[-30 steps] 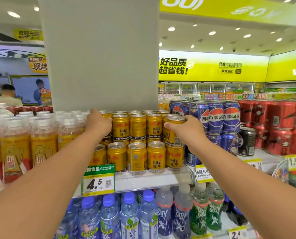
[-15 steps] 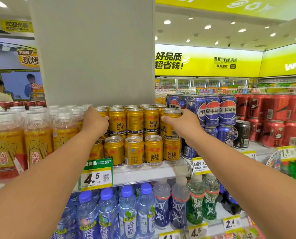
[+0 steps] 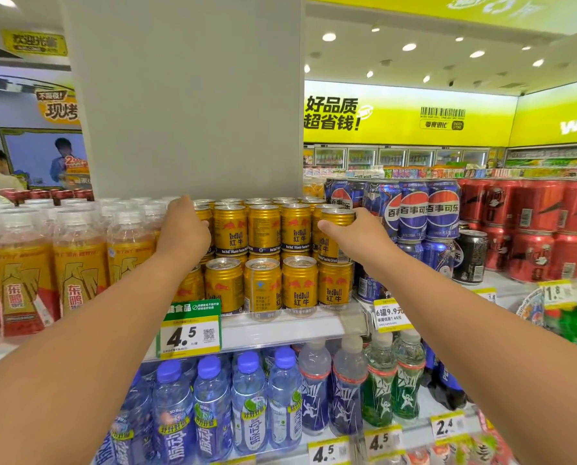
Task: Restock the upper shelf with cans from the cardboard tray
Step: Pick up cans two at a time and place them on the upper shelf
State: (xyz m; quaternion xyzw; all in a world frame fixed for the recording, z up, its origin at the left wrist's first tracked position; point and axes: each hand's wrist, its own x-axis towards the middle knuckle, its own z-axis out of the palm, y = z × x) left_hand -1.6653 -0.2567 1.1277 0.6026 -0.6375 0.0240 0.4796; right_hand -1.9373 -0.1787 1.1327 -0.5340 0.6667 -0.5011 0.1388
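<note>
Gold Red Bull cans (image 3: 263, 229) stand in two stacked layers on the upper shelf (image 3: 280, 327). My left hand (image 3: 184, 229) grips the gold can (image 3: 204, 214) at the left end of the top layer and hides most of it. At the right end of that layer, my right hand (image 3: 357, 236) wraps around another gold can (image 3: 337, 223), which stands upright on a lower can. The cardboard tray is not in view.
Tea bottles (image 3: 79, 263) crowd the shelf to the left. Blue Pepsi cans (image 3: 414, 209), a black can (image 3: 470, 256) and red cans (image 3: 532, 229) stand to the right. A white pillar (image 3: 186, 95) rises behind the cans. Water bottles (image 3: 247, 397) fill the shelf below.
Both hands keep their hold on the end cans of the top layer. The whole scene has drifted slightly in the frame; nothing was released.
</note>
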